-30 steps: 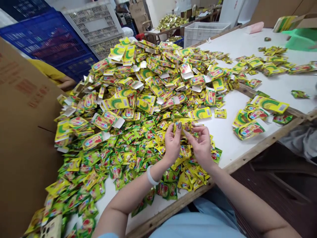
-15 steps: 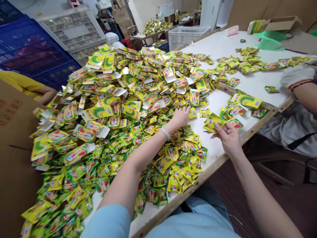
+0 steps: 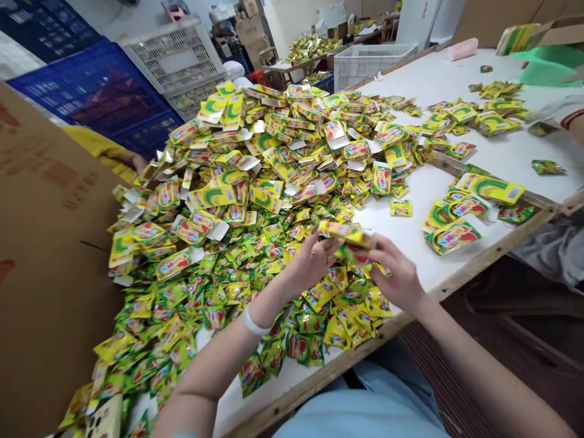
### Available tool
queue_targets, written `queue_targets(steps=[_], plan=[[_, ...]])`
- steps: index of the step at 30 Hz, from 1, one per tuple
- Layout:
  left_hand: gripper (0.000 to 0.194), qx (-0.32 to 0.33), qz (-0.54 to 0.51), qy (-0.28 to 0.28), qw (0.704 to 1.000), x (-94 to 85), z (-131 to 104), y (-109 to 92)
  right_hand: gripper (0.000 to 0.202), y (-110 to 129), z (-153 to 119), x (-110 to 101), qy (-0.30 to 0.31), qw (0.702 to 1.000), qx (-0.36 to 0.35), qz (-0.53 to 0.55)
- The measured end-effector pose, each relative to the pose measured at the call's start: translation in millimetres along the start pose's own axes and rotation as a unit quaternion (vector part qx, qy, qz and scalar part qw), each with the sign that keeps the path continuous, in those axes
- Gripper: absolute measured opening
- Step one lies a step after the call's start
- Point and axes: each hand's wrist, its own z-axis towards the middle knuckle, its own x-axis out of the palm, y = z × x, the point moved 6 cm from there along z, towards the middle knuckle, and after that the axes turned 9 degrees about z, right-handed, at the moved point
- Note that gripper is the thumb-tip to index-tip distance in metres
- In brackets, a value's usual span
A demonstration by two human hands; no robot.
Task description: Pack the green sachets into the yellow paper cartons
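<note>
While my left grip [image 3: 309,266] holds a yellow carton [image 3: 341,231] above the desk [image 3: 422,188], I see my right grip [image 3: 398,275] pinching sachets [image 3: 357,255] beside it.

Support: flat white tabletop [image 3: 417,188] with brown wooden edging [image 3: 495,258]. On it, at left and centre: a high heap of rectangular yellow-and-green card boxes [image 3: 269,143], several with white flaps open; in front, a spread of shiny green and yellow film sachets [image 3: 228,261], reaching the near edging. Right: small cluster of yellow-green printed boxes [image 3: 451,237]; one small yellow film sachet [image 3: 401,208] just beside, lying apart.
</note>
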Motion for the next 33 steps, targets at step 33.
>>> queue_targets(steps=[33], plan=[[0.047,-0.001,0.069,0.102,0.992,21.3,-49,-1,0.028,55,48,13,0.333,0.938,0.048,-0.086]])
